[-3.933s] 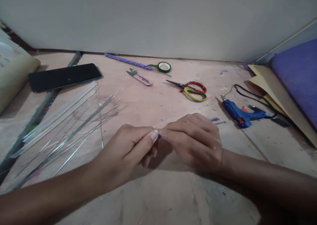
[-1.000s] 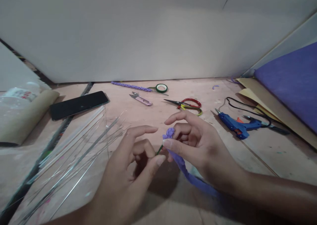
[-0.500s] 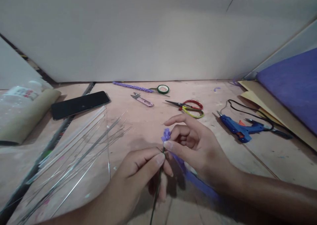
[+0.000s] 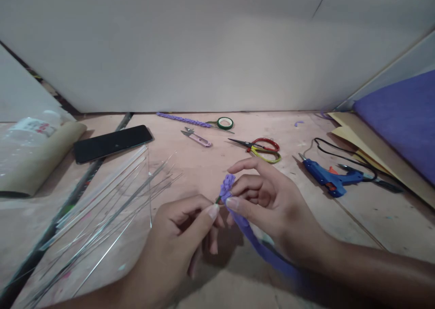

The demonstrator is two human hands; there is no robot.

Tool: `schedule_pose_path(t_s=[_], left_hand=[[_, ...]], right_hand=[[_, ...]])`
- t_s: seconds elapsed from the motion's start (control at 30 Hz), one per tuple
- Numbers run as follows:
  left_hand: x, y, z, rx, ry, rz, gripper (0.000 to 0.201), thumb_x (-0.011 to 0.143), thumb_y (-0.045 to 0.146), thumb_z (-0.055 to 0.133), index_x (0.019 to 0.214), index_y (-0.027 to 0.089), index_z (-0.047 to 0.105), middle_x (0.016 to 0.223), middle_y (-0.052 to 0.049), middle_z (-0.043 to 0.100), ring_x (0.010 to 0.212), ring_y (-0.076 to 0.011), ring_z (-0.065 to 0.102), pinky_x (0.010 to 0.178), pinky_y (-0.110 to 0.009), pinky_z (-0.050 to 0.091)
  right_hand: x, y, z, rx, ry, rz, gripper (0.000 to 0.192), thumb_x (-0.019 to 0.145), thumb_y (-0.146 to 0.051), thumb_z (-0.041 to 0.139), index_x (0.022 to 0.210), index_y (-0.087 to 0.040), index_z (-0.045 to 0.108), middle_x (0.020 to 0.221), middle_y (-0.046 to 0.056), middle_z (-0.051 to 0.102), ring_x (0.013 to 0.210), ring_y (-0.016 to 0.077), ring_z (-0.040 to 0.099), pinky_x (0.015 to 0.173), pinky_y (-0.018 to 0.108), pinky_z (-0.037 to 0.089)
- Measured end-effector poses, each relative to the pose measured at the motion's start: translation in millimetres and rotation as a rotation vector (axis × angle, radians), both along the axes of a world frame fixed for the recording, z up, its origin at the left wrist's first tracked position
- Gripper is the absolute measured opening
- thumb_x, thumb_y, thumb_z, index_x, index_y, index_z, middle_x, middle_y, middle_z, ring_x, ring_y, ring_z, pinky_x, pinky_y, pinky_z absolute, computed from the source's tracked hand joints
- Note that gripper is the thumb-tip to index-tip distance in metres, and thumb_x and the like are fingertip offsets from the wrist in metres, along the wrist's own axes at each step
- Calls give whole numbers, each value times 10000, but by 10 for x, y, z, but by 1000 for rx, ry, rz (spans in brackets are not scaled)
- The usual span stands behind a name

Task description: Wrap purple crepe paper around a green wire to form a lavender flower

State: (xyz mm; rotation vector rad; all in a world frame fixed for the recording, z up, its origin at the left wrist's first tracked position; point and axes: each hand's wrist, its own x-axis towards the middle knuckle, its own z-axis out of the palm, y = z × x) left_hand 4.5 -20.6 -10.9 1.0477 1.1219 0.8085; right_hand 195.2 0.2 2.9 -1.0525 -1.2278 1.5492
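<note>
Between finger and thumb, my left hand [image 4: 188, 229] pinches a thin green stem [image 4: 217, 201]. Purple crepe paper is gathered into a small ruffled flower head [image 4: 227, 184] at the stem's top. My right hand [image 4: 268, 200] is closed on the purple paper strip [image 4: 249, 234] just below the ruffles, thumb against the fingers, forefinger arched above. From there the strip trails down to the right under my right wrist, where it blurs. The stem's lower part is hidden behind my left hand.
Beyond my hands lie red-and-yellow scissors [image 4: 263, 149], thread snips [image 4: 199, 139], green tape [image 4: 224, 123] and a finished-looking purple stalk [image 4: 183, 119]. Wires [image 4: 112, 214] and a phone [image 4: 113, 143] are left; a blue glue gun [image 4: 331, 177] and purple paper [image 4: 401, 114] are right.
My left hand has shifted slightly left and up, tilting the stem. The ruffled head shows more purple now, and more of the strip is visible below my right thumb.
</note>
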Motion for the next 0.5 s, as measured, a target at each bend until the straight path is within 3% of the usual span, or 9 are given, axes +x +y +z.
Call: schedule_pose_path(t_s=[0.2, 0.5], left_hand=[[-25, 1, 7, 195, 107, 29, 299, 955, 355, 673, 723, 188, 760, 509, 50, 586, 289, -40, 368, 253, -135, 235], [-19, 11, 19, 280, 160, 14, 325, 965, 305, 624, 679, 193, 733, 525, 39, 612, 312, -46, 384, 292, -166, 211]], right_hand=[[-11, -34, 5, -37, -18, -56, 379, 858, -184, 825, 1184, -241, 640, 780, -23, 781, 659, 159, 757, 640, 258, 591], [-24, -7, 38, -31, -2, -35, 362, 855, -163, 807, 1165, -235, 632, 747, -38, 771, 624, 143, 752, 623, 239, 593]])
